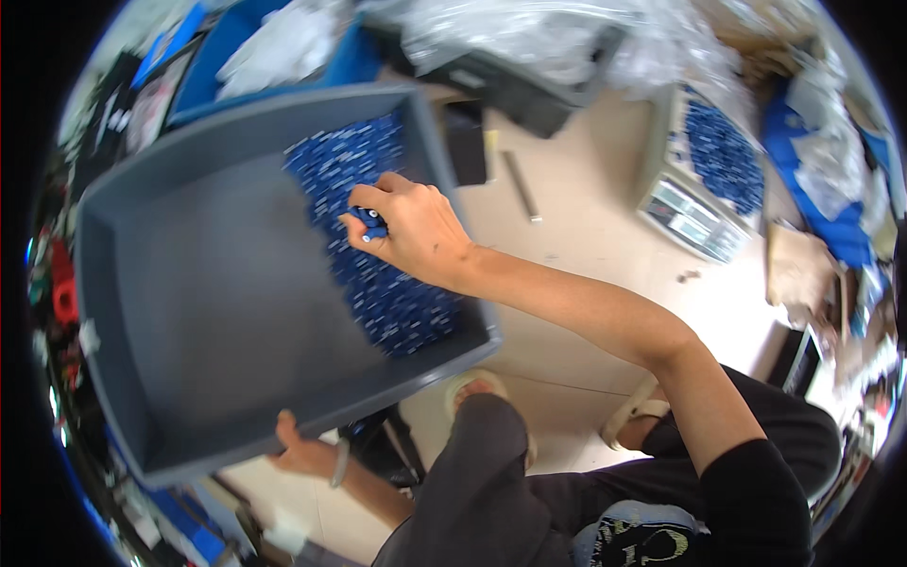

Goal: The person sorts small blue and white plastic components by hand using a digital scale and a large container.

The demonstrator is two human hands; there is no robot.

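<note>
A big grey plastic bin (189,236) takes up the left of the head view, tilted. Along its right side lie a great many small dark blue cylindrical pieces (397,307) with pale ends. Over this pile my right hand (411,227) is closed on a few of the same pieces (371,225), which show between thumb and fingers. At the bin's near wall my left hand (302,454) has its thumb up at the rim. Its other fingers are mostly hidden under or behind the bin.
A counting scale (690,213) at the right bears more blue pieces (723,156). A dark grey crate (501,85) with clear plastic bags and a blue bin (222,47) stand at the back. A dark flat bar (521,186) lies on the floor, and my legs (472,482) are close below.
</note>
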